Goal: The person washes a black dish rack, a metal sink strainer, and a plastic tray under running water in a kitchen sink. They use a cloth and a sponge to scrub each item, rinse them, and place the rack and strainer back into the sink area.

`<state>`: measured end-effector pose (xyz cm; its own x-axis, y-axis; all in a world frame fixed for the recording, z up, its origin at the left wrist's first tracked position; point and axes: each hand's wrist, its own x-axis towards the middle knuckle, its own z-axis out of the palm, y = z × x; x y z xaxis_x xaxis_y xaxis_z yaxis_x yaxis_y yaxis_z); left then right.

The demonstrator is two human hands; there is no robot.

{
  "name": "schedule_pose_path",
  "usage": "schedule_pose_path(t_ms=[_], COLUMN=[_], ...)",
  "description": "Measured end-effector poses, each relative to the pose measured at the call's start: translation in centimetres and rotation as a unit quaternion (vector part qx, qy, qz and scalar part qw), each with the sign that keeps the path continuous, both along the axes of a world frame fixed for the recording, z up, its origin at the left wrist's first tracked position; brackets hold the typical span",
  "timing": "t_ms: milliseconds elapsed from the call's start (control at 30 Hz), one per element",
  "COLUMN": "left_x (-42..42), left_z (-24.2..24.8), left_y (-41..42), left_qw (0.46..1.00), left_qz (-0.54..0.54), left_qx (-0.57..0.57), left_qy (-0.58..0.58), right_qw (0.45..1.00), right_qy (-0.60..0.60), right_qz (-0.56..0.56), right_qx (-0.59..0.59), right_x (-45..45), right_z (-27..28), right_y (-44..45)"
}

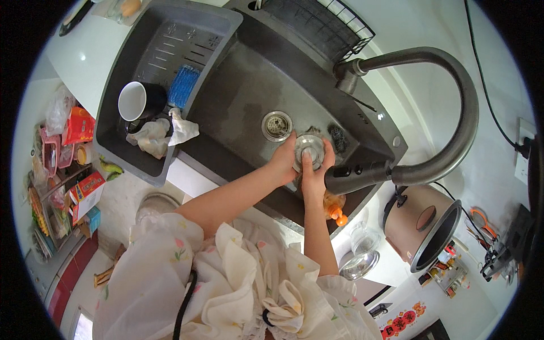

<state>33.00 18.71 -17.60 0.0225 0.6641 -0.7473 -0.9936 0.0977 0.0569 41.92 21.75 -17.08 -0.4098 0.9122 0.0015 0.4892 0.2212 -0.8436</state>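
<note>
Over the dark grey sink basin (238, 93), both hands hold a small round shiny dish-like piece (312, 146); whether it is glass or metal I cannot tell. My left hand (284, 160) grips its left edge. My right hand (314, 176) has the thumb on its centre and fingers around the right rim. Just beyond my left hand is the round drain (277, 126), with dark bits in it. A dark mesh scourer (338, 138) lies to the right of the hands. The faucet's pull-out head (357, 176) hangs close beside my right hand.
A grey draining tray (170, 40) straddles the sink's left side, holding a black mug with white inside (142, 101), a blue scrubber (184, 86) and crumpled white cloths (153, 138). An orange-capped bottle (334, 206) stands by my right forearm. A rice cooker (418, 225) sits at right.
</note>
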Motion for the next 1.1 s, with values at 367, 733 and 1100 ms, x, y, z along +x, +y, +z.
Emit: schedule_pose_path(t_ms=[367, 733, 1100], left_x=[1.2, 0.1, -0.9], left_z=[0.3, 1.0, -1.6], left_y=[-0.1, 0.2, 0.6], left_qw=[0.997, 0.993, 0.998], left_qz=[0.043, -0.01, -0.004], left_qx=[-0.052, -0.106, 0.023], left_qy=[0.038, 0.052, 0.05], right_qw=[0.976, 0.997, 0.947], right_qy=[0.026, -0.026, 0.145], right_qz=[-0.145, -0.045, 0.04], right_qx=[-0.158, -0.062, -0.284], right_x=[-0.6, 0.0, 1.6], right_z=[-1.2, -1.4, -0.2], right_y=[0.0, -0.4, 1.0])
